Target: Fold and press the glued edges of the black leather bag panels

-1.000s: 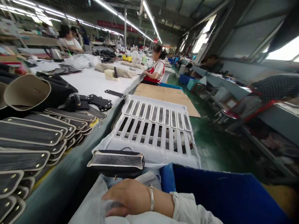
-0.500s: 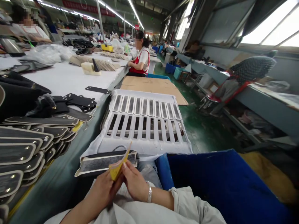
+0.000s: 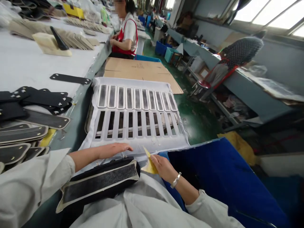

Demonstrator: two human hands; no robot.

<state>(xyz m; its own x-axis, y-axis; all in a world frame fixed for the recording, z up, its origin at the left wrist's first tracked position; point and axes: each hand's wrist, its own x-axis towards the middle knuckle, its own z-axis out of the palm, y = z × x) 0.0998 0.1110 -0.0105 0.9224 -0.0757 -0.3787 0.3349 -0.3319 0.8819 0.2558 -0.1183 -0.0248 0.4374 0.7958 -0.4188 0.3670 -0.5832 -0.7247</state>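
My right hand (image 3: 164, 167) pinches a thin yellow sheet (image 3: 150, 163), pale on one face and bent, above my lap. My left hand (image 3: 115, 150) reaches across with its fingers stretched out and pressed flat, holding nothing, just beyond a black bag (image 3: 101, 182). That bag lies on its side on my lap, its long dark grey panel edged in cream facing me. Past the hands, a white slotted tray (image 3: 152, 142) carries a row of grey panels with pale borders (image 3: 129, 98) along its far half; its near slots show gaps.
At left, the worktable (image 3: 78, 69) bears stacked grey straps (image 3: 21, 134), black strips (image 3: 44, 96) and a cream block with a black handle (image 3: 51, 44). A blue bin (image 3: 220, 164) stands at right. Cardboard (image 3: 140, 68) lies beyond the tray. A co-worker in a red apron (image 3: 124, 34) sits ahead.
My hands have moved apart: the left let go of the yellow sheet and went left over the bag, while the right carried the sheet rightward. The view has tilted down and shifted.
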